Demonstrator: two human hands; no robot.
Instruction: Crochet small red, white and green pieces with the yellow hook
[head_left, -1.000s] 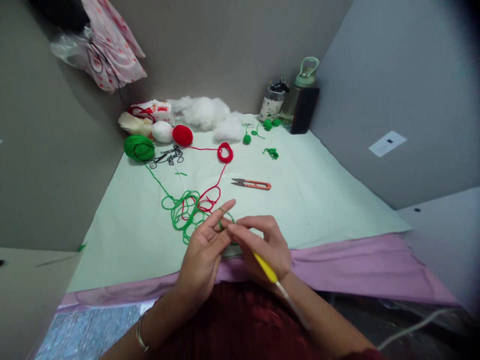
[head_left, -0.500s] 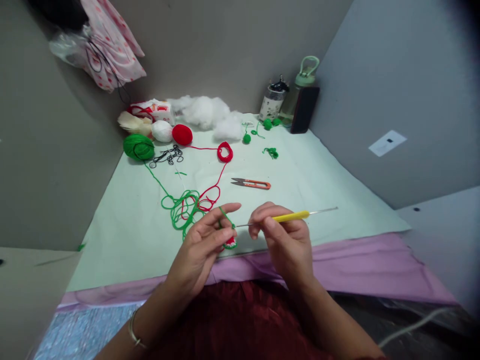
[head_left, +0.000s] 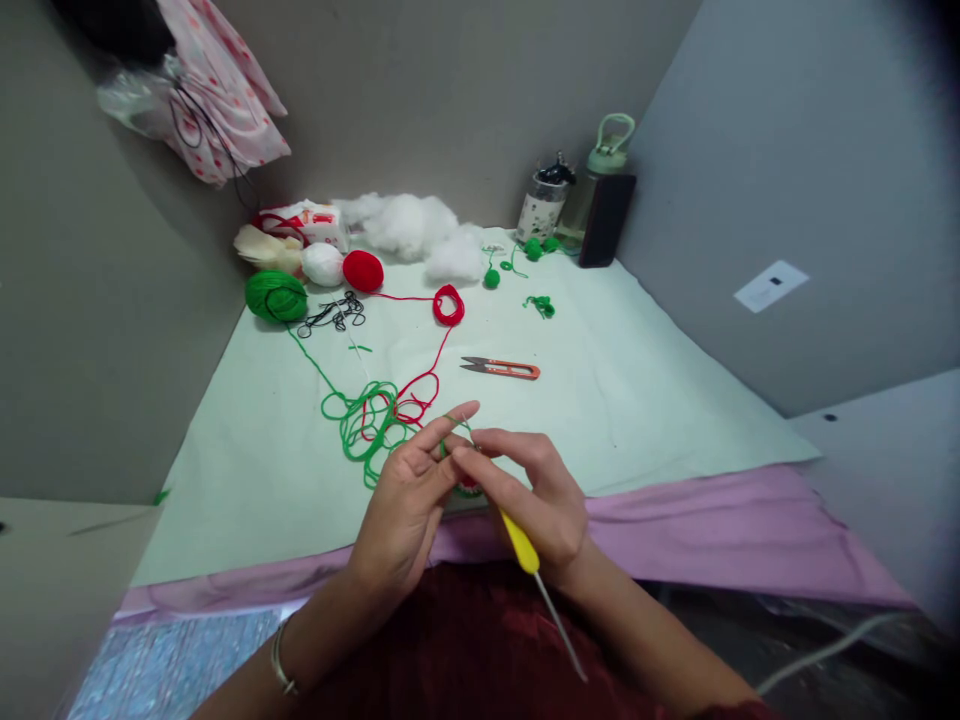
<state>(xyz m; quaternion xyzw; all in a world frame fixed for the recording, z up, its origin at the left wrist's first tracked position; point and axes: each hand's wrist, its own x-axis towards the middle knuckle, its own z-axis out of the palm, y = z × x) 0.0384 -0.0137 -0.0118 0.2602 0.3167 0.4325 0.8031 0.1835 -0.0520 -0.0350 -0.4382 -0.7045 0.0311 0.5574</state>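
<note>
Left hand [head_left: 401,500]: your thumb and fingers pinch the small red-and-green piece [head_left: 470,489]; green yarn [head_left: 443,449] crosses your extended index finger.
Right hand [head_left: 544,495]: your fingers close round the yellow-handled hook [head_left: 520,545], its tip near the yarn.
Piece: between your hands, partly hidden.
Cup [head_left: 539,214]: dark items [head_left: 556,173] poke from its top; bottle [head_left: 576,212] just beside it.

soft diffuse light | faint shadows | wide-angle stretch | upper-right corner dark

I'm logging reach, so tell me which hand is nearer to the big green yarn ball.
Left. The left hand is below and right of the green yarn ball in view; the right hand, holding the yellow hook, is farther right.
</note>
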